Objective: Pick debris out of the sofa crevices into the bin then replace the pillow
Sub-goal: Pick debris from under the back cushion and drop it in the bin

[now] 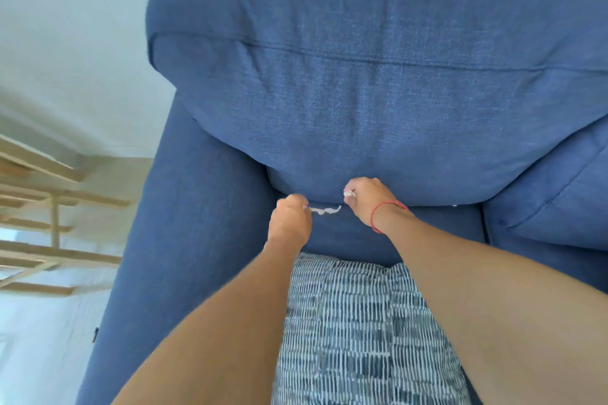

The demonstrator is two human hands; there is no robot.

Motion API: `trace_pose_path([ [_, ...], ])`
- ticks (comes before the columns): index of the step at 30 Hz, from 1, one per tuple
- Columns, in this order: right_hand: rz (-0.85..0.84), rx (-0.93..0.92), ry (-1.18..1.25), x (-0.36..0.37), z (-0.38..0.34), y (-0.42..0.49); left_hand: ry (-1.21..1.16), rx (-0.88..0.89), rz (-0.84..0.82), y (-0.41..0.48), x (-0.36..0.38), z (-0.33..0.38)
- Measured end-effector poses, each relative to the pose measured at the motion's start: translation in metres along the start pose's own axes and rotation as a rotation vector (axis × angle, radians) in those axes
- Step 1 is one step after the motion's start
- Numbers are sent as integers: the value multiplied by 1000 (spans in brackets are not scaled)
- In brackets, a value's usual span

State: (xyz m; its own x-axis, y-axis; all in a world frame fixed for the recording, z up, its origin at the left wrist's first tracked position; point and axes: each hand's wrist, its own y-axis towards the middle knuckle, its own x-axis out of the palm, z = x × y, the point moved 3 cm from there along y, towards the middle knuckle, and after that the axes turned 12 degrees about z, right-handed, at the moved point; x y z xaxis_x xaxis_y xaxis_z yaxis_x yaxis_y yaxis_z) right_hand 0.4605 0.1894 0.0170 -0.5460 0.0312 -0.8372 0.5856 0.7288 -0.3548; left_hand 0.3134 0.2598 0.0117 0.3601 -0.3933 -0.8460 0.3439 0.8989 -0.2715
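Observation:
Both my hands reach to the crevice where the blue sofa's back cushion (378,102) meets the seat (348,240). My left hand (289,220) is closed, pinching one end of a torn white paper scrap (324,210) that stretches right along the crevice. My right hand (367,197), with a red string on its wrist, is closed on a small white bit of debris (349,194) at the fingertips. A patterned blue-and-white pillow (362,332) lies on the seat between my forearms. No bin is in view.
The sofa's left armrest (184,240) runs down the left side. A second blue back cushion (559,194) sits at the right. A light wooden slatted shelf (49,223) stands by the white wall at the far left.

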Motion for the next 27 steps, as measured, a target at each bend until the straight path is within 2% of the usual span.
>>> trace_pose_path([
  [10, 68, -286, 52, 25, -187, -49, -179, -122, 373, -21, -145, -109],
  [13, 62, -348, -15, 48, -239, -69, -223, -179, 416, -29, -180, -155],
  [19, -76, -454, -23, 114, -342, -113, -267, -448, 489, -62, -233, -281],
  [24, -291, -546, -46, 176, -407, -151, -241, -608, 533, -94, -249, -368],
  [27, -287, -574, -18, 205, -428, -171, -230, -690, 538, -105, -253, -398],
])
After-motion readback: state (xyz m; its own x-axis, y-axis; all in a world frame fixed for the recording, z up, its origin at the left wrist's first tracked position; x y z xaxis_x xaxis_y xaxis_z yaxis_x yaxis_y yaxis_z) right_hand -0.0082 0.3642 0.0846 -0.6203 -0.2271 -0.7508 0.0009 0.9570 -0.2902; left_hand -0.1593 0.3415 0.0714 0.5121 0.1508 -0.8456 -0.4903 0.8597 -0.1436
